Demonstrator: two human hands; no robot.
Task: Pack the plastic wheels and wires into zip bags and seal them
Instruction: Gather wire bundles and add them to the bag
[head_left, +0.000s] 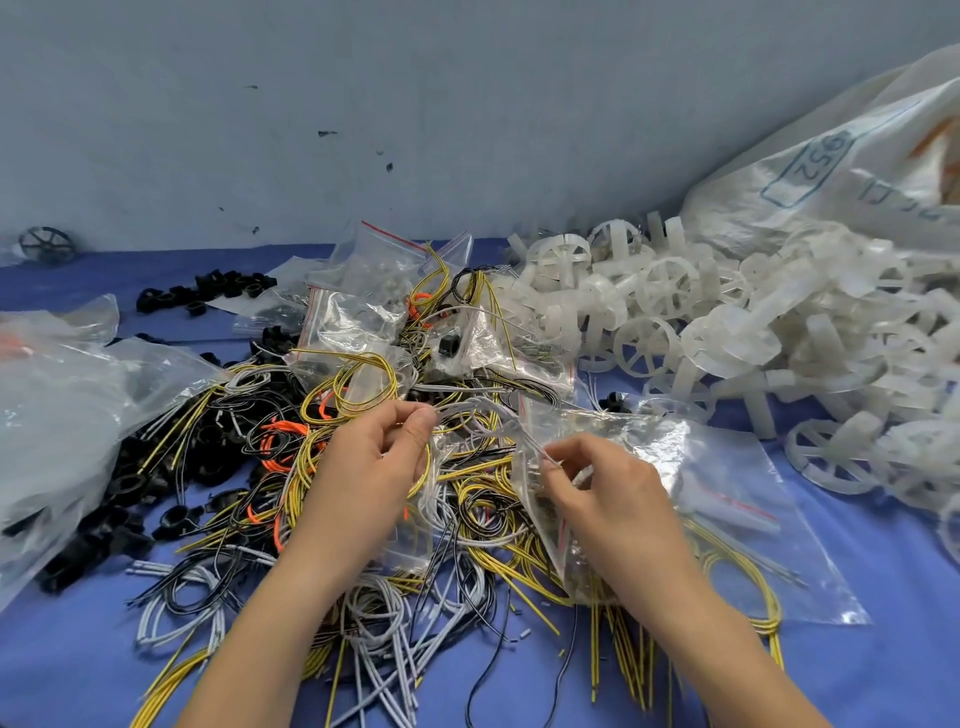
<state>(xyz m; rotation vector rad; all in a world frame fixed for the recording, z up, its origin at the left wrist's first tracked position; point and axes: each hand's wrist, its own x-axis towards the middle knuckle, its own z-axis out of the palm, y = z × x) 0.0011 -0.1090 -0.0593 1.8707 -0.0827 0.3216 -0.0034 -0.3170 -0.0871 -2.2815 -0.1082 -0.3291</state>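
A tangle of yellow, white, black and orange wires covers the middle of the blue table. My left hand pinches a bundle of white wires above the heap. My right hand pinches the far end of that bundle at the mouth of a clear zip bag, which lies to the right over yellow wire loops. White plastic wheels are piled at the right. Black plastic wheels lie at the left among the wires.
Several clear zip bags with red strips, some holding wires, are heaped behind the wire pile. A large crumpled clear bag fills the left side. A big white sack leans on the grey wall at the back right.
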